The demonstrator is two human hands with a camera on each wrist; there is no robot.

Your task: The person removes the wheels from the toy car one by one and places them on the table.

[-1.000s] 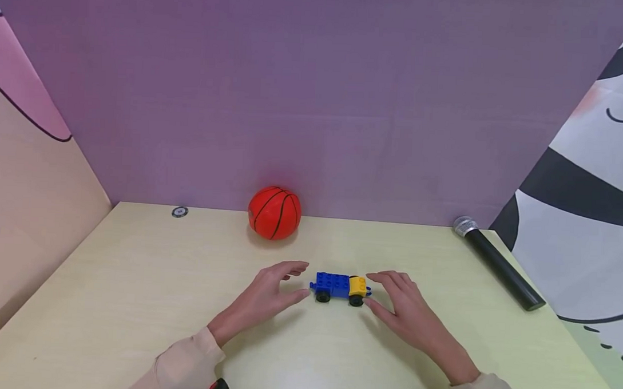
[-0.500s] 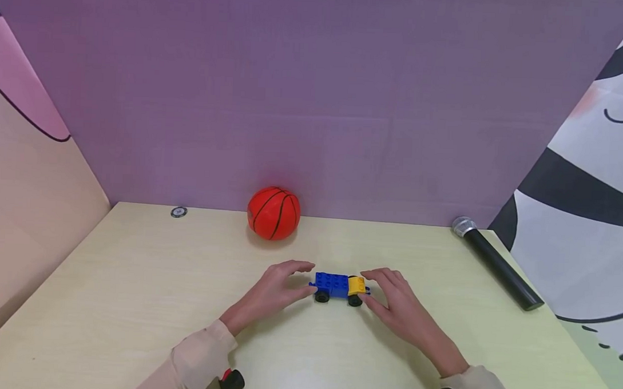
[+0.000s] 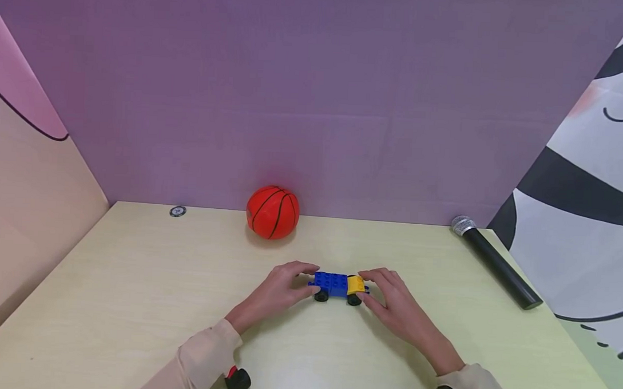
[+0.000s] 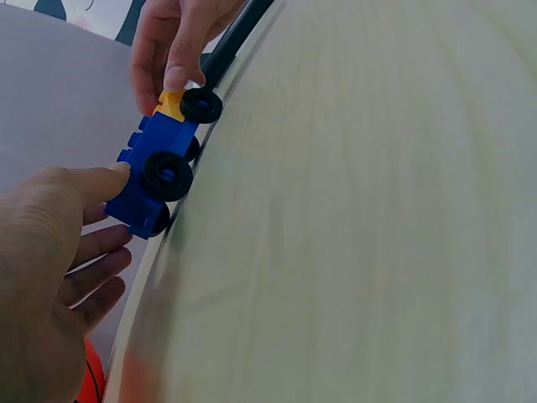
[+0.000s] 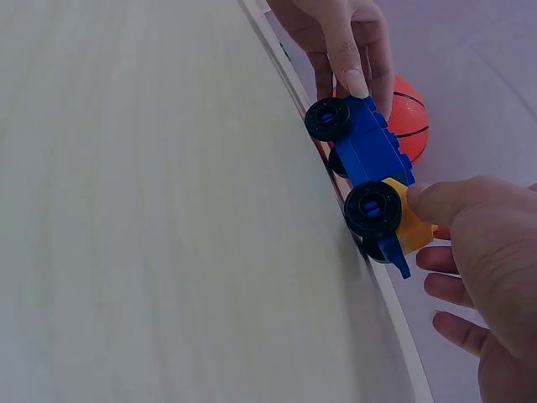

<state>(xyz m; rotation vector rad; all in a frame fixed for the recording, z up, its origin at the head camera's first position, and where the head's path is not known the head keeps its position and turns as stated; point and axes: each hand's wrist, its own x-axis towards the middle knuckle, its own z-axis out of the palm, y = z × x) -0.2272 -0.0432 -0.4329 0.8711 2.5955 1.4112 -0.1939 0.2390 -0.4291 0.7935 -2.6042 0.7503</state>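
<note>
Toy car (image 3: 333, 284) stands upright on the desk (image 3: 134, 268), in from the far edge; the left hand (image 3: 281, 286) pinches its blue end and the right hand (image 3: 397, 306) its yellow end, each opened only to the car's width. At the far edge, 3 things lie: a chip (image 3: 177, 211) by the left corner, a red ball (image 3: 272, 212), and a microphone (image 3: 497, 267) by the right corner.

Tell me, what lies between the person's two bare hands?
A studded, blue-and-yellow toy car lies between the left hand and the right hand, as the head view shows.
</note>
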